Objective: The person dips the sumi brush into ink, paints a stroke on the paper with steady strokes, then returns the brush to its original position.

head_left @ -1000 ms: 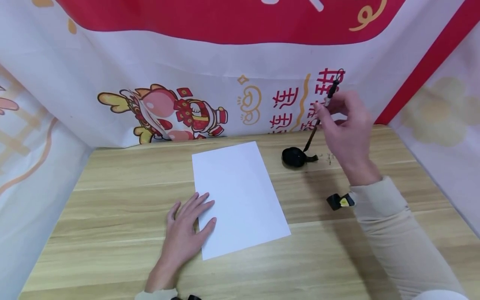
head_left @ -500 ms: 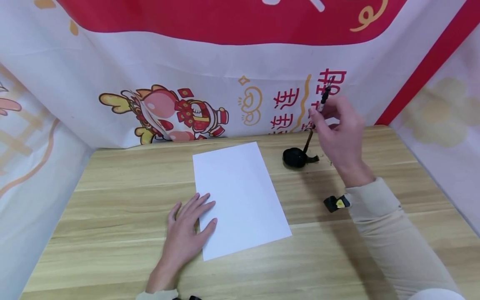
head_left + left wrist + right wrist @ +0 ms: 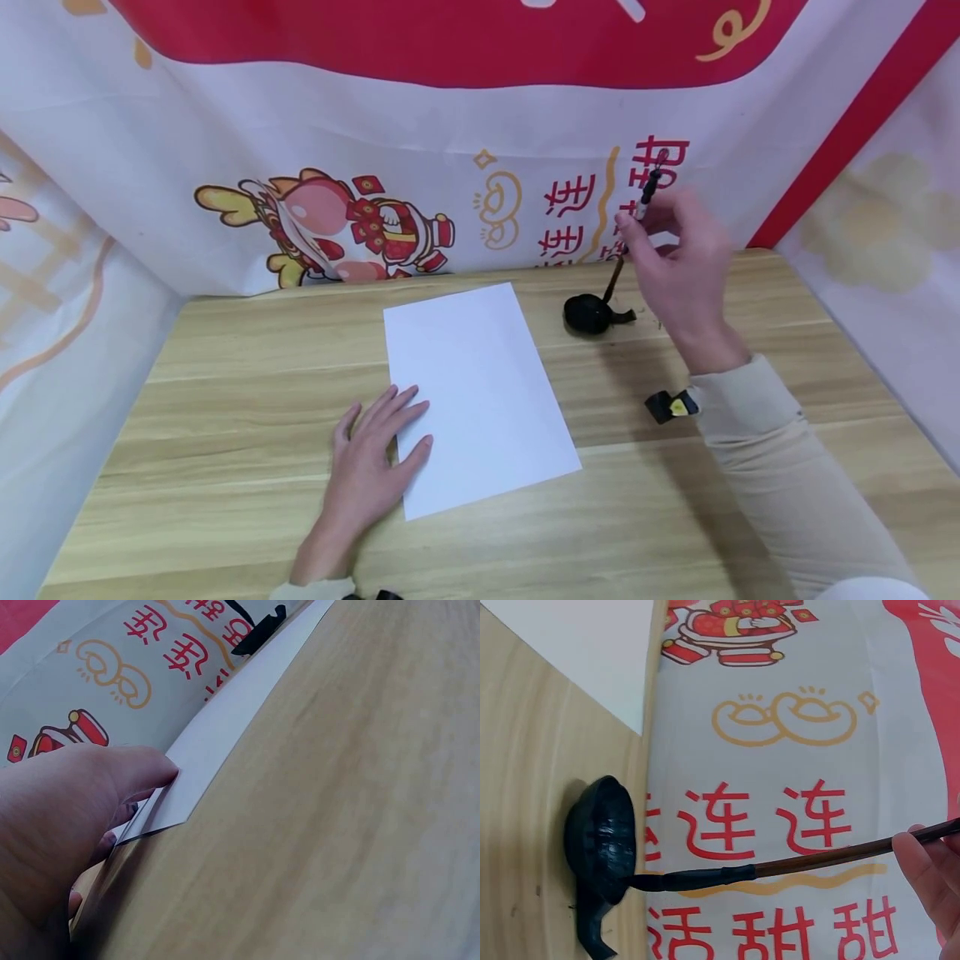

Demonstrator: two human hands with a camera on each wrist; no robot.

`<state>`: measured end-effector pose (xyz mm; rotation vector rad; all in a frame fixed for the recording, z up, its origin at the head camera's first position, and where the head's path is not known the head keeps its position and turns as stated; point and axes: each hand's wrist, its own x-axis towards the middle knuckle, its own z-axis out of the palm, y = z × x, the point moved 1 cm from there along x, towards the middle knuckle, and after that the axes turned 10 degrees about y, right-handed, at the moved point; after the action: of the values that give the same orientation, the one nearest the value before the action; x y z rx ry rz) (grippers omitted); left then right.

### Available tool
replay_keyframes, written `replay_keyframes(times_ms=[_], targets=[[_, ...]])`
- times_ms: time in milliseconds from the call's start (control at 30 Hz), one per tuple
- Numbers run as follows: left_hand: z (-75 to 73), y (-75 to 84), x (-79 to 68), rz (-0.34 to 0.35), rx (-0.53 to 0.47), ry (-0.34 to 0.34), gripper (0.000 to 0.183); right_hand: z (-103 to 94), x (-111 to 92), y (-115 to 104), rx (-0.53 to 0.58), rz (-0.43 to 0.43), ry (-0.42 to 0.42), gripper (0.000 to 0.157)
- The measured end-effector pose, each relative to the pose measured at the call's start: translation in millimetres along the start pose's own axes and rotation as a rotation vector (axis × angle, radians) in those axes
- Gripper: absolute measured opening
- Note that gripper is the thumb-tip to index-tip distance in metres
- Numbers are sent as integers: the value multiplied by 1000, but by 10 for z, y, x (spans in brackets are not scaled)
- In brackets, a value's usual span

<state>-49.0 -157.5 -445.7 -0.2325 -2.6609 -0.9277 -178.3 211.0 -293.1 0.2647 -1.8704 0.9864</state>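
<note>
A blank sheet of white paper (image 3: 480, 392) lies slightly turned on the table. Spread over its left edge, the left hand (image 3: 371, 467) rests with fingers apart and fairly straight; in the left wrist view its thumb (image 3: 146, 769) lies on the paper. The right hand (image 3: 678, 267) pinches a writing brush (image 3: 617, 271) with a dark wooden shaft, tilted above the table. Its black bristle tip (image 3: 649, 883) is at the rim of a small black ink dish (image 3: 604, 832) with a curved tail. The right hand's remaining fingers are partly hidden.
A wood-grain table (image 3: 247, 417) meets a printed cloth backdrop (image 3: 420, 125) at its far edge. Small dark specks (image 3: 658, 317) lie right of the ink dish. Each wrist wears a black strap piece (image 3: 671, 406) near the sleeve cuff.
The right hand has moved slightly left with the brush, which now stands a little more upright at the ink dish's rim. The left hand and paper have stayed put.
</note>
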Motion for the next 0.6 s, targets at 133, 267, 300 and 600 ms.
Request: replay_keyframes(times_ms=[133,267,300,600], targets=[[-4,-2,-2,1,2,1,48,46,-43,24,12,7,1,27],[0,2,-2,-1,-3,3,48,56,-63,55,-3,17,0,26],[-1,2,-1,-3,-1,3,48,51,-60,60,-2,18,-2,26],[-13,12,6,-11,-3,-12,48,-24,11,47,5,23,13,31]])
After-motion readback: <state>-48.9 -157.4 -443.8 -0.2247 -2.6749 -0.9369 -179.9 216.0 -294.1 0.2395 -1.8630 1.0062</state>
